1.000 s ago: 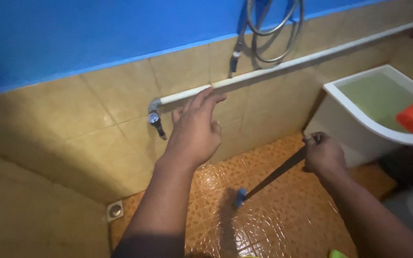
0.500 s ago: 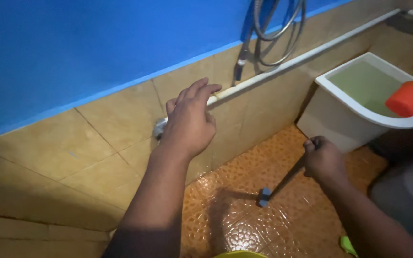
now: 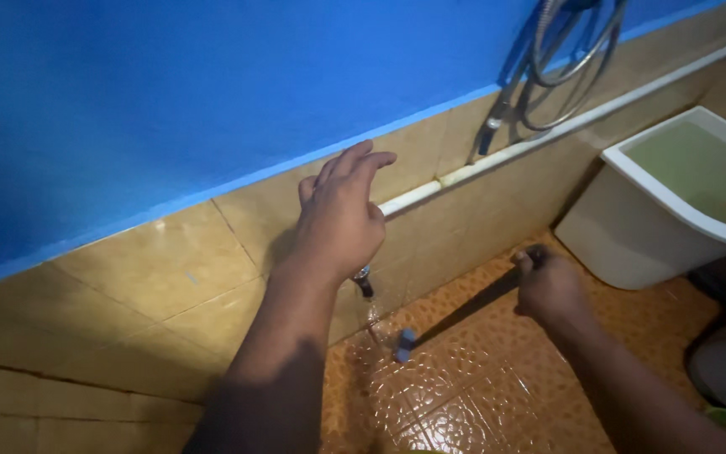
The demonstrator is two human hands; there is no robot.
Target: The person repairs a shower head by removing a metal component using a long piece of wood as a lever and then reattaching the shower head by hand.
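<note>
At the foot of the tiled wall, seen from above:

Floor: orange patterned floor tiles (image 3: 481,395), wet and shiny, filling the 6 o'clock part of the view.

Right hand: the right hand (image 3: 550,286), at about 4 o'clock, is closed round the upper end of a dark long-handled brush (image 3: 464,311).

Brush: it slants down toward 8 o'clock from that fist, and its small blue head (image 3: 404,345) rests on the floor tiles just below the tap.

Left hand: the left hand (image 3: 342,214), near the centre, lies over a metal tap (image 3: 364,282) with the fingers spread and stretched toward 1 o'clock; whether it grips the tap's handle cannot be told, as the palm hides it.

Tap: its spout shows just under the palm, with a thin stream of water (image 3: 371,315) falling toward the floor.

Pipe: a white pipe (image 3: 548,134) runs along the beige wall tiles (image 3: 136,269) from the left hand toward 2 o'clock.

Basin: a white tub (image 3: 632,227) holding greenish water stands at 3 o'clock.

Hose: a coiled metal shower hose (image 3: 573,59) hangs at 1 o'clock on the blue wall (image 3: 170,92).
</note>
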